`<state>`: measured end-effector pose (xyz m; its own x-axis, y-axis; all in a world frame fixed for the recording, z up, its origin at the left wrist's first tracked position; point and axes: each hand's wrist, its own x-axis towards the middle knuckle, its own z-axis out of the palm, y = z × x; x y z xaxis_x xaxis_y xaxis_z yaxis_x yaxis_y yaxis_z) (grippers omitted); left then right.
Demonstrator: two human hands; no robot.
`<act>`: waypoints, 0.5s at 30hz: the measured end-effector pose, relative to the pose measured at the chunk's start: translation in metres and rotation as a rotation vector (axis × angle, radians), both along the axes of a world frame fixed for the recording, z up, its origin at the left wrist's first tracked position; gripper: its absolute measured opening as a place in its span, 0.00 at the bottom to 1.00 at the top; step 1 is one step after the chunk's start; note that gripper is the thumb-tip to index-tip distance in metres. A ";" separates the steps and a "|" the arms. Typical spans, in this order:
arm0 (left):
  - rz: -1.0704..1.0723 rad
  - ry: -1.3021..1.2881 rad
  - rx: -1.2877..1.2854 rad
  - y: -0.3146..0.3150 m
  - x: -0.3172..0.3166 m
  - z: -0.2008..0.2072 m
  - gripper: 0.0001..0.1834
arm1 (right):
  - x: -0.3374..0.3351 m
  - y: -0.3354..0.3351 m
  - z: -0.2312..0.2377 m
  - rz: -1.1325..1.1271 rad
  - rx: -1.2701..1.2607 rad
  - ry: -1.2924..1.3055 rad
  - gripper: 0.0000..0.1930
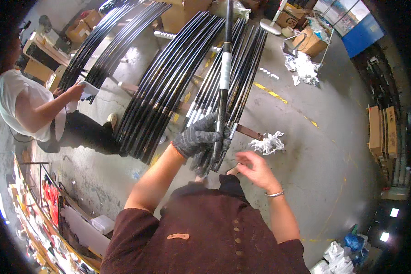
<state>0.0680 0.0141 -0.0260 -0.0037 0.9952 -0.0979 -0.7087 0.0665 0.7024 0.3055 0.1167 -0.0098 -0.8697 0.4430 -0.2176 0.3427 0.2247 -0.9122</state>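
My left hand (201, 137), in a dark grey knit glove, is closed round the lower part of a long black rod (222, 105) with a pale band (225, 71) partway up. The rod stands steeply in front of me, and its upper end runs out of the picture at the top. To the right of its lower end is my bare right hand (255, 170), with a bracelet at the wrist. Its fingers are loosely stretched and it holds nothing. Behind the held rod lies a row of similar black rods (249, 68), some with pale bands, partly hidden by my left hand.
More black rods (169, 77) lie side by side on supports to the left. A person in a white top (32, 102) stands there, holding something pale. Crumpled white wrapping (267, 143) is on the floor, with a larger heap (302, 68) near a cardboard box (310, 43).
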 end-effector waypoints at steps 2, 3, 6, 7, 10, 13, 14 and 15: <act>0.086 0.055 0.065 0.010 0.009 0.004 0.39 | -0.014 -0.018 0.009 -0.018 0.078 0.078 0.20; 0.121 0.082 0.077 0.013 0.013 0.009 0.38 | -0.021 -0.025 0.019 -0.041 0.142 0.070 0.19; 0.218 0.162 0.100 0.017 0.019 0.023 0.34 | -0.031 -0.033 0.034 -0.090 0.348 0.078 0.16; 0.240 0.190 0.103 0.019 0.019 0.023 0.35 | -0.033 -0.034 0.036 -0.103 0.421 0.085 0.15; 0.338 0.309 0.076 0.027 0.021 0.019 0.38 | -0.038 -0.032 0.046 -0.196 0.546 0.122 0.13; 0.358 0.296 0.115 0.031 0.026 0.024 0.36 | -0.040 -0.027 0.048 -0.235 0.627 0.102 0.10; 0.375 0.347 0.122 0.034 0.026 0.022 0.36 | -0.042 -0.025 0.047 -0.253 0.656 0.105 0.09; 0.392 0.398 0.123 0.035 0.027 0.021 0.35 | -0.043 -0.024 0.047 -0.269 0.680 0.105 0.07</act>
